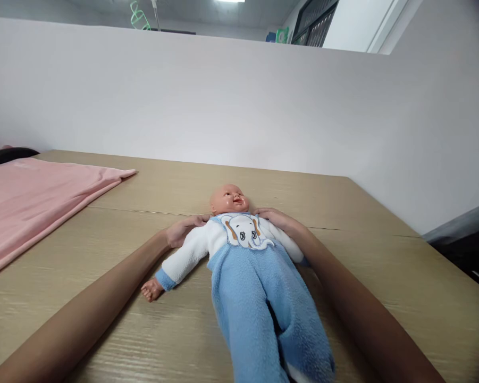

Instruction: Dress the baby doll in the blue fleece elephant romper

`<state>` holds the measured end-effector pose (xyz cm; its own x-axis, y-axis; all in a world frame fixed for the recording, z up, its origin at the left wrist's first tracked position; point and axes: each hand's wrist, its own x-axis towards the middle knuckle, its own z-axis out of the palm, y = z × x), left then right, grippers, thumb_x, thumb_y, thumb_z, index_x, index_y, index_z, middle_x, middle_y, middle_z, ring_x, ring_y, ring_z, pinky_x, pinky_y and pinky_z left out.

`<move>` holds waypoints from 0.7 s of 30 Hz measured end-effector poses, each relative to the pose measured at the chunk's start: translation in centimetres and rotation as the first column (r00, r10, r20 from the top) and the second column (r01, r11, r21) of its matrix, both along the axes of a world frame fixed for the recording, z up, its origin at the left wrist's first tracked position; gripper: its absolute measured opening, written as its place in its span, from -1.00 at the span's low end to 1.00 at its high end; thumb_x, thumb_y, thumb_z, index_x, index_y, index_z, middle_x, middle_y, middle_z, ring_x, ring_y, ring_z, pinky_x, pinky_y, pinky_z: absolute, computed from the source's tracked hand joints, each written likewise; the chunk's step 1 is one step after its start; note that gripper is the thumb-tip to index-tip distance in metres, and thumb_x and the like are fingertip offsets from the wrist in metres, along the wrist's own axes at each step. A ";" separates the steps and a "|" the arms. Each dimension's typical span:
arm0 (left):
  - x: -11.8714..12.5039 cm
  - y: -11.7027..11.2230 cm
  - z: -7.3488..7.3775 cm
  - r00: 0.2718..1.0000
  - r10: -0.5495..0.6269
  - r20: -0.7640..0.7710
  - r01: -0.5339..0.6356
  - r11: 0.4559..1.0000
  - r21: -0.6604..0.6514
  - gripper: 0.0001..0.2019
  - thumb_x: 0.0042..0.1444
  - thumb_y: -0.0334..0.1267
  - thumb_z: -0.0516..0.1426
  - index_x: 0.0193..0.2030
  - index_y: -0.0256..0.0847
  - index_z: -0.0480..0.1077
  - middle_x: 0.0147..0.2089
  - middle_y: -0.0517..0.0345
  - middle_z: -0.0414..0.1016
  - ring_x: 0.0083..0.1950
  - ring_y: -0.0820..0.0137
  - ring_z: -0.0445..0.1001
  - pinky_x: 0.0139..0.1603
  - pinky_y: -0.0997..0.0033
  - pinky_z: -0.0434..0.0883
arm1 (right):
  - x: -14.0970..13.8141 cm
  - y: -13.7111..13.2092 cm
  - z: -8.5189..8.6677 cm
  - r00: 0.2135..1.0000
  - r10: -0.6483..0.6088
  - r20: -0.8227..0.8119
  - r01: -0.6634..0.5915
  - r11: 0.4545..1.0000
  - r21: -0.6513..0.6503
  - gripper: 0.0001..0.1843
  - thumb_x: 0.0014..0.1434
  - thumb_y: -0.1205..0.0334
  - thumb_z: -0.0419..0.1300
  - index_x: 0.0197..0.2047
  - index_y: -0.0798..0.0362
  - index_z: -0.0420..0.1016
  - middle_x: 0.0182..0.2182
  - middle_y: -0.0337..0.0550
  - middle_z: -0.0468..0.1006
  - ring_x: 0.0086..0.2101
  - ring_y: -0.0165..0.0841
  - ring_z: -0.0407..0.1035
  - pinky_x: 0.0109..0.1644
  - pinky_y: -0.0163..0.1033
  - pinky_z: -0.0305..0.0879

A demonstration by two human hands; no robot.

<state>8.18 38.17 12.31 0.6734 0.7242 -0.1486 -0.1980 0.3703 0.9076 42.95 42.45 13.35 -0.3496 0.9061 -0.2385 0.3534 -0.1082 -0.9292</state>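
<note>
A baby doll (243,250) lies on its back on the wooden table (362,250), head pointing away from me. It wears a blue and white fleece suit with an elephant on the chest. My left hand (182,230) rests at the doll's shoulder on the left side, fingers curled against the suit near the collar. My right hand (277,218) lies on the other shoulder, fingers closed on the fabric by the neck. Both forearms reach in from the bottom of the view, one on each side of the doll.
A pink blanket (32,202) is spread over the table's left part. A white partition wall (239,101) stands along the far edge and the right side. A dark object (8,155) lies behind the blanket at the far left.
</note>
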 end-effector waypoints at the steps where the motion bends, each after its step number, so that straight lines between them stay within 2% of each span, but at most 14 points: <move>1: -0.1 0.0 0.0 1.000 0.002 0.000 -0.002 1.000 0.007 -0.68 -0.07 -0.19 0.35 -0.14 -0.21 0.62 0.03 -0.07 0.76 0.03 0.08 0.66 0.17 0.16 0.50 | 0.0 0.0 0.0 1.000 0.001 0.005 -0.001 1.000 0.004 -0.77 -0.10 0.19 0.25 -0.31 -0.06 0.62 -0.26 -0.17 0.72 -0.08 -0.11 0.57 0.07 -0.12 0.49; 5: -0.3 0.0 -0.3 0.999 0.018 -0.026 -0.017 1.000 0.017 -0.69 -0.15 -0.21 0.41 -0.22 -0.21 0.57 -0.10 -0.03 0.74 -0.12 0.19 0.61 0.03 0.23 0.50 | 0.0 -0.5 0.7 0.999 0.022 0.029 -0.022 1.000 0.017 -0.78 -0.04 0.19 0.27 -0.28 -0.07 0.67 -0.14 -0.14 0.75 0.02 -0.09 0.56 0.20 -0.10 0.47; 9: 0.2 -0.4 0.0 0.998 0.025 -0.049 -0.023 0.999 0.046 -0.67 -0.18 -0.24 0.43 -0.23 -0.18 0.51 -0.11 0.04 0.67 -0.13 0.25 0.57 -0.02 0.30 0.48 | 1.5 -1.6 2.8 0.995 0.092 0.048 -0.091 0.995 -0.025 -0.72 0.11 0.10 0.35 -0.10 -0.11 0.75 0.02 -0.12 0.76 0.10 -0.06 0.57 0.24 -0.04 0.48; 12: 0.3 -0.9 1.2 0.996 0.030 -0.083 -0.022 0.996 0.092 -0.65 -0.12 -0.22 0.44 -0.19 -0.15 0.47 -0.16 0.13 0.58 -0.14 0.30 0.52 -0.09 0.35 0.43 | 3.4 -2.7 4.9 0.984 0.166 0.063 -0.162 0.985 -0.067 -0.60 0.13 -0.03 0.45 0.03 -0.13 0.75 0.15 -0.09 0.73 0.21 0.00 0.54 0.28 0.02 0.49; 15: -0.4 -1.7 3.1 0.982 0.047 -0.181 -0.018 0.987 0.157 -0.67 0.10 -0.13 0.44 -0.09 -0.14 0.49 -0.06 0.14 0.55 -0.03 0.27 0.51 -0.02 0.33 0.41 | 4.9 -4.5 6.5 0.967 0.209 0.149 -0.207 0.978 -0.024 -0.43 0.17 -0.21 0.47 0.18 -0.15 0.70 0.33 -0.08 0.62 0.38 0.06 0.40 0.44 0.09 0.37; 17: -1.1 -2.6 4.4 0.938 0.057 -0.343 0.049 0.955 0.292 -0.60 0.18 -0.06 0.44 0.05 -0.12 0.48 0.12 0.07 0.55 0.19 0.18 0.50 0.15 0.28 0.41 | 5.2 -6.4 6.9 0.955 0.198 0.221 -0.214 0.975 0.053 -0.29 0.17 -0.23 0.49 0.32 -0.17 0.62 0.43 -0.08 0.53 0.45 0.10 0.30 0.55 0.11 0.24; 19: -1.5 -3.8 5.5 0.845 0.095 -0.526 0.168 0.887 0.431 -0.39 0.12 0.00 0.48 0.21 -0.10 0.39 0.30 -0.02 0.50 0.35 0.08 0.45 0.27 0.23 0.40 | 5.3 -8.5 6.8 0.930 0.151 0.336 -0.212 0.966 0.151 -0.18 0.19 -0.20 0.51 0.45 -0.20 0.51 0.47 -0.09 0.48 0.43 0.17 0.33 0.56 0.13 0.23; 21: -1.6 -5.1 6.2 0.748 0.151 -0.647 0.264 0.826 0.498 -0.23 0.08 0.01 0.49 0.32 -0.10 0.27 0.33 -0.09 0.49 0.29 0.02 0.52 0.22 0.20 0.43 | 5.7 -10.4 6.2 0.887 0.078 0.454 -0.216 0.941 0.260 -0.21 0.27 -0.17 0.46 0.49 -0.21 0.46 0.42 -0.07 0.54 0.34 0.19 0.44 0.47 0.15 0.33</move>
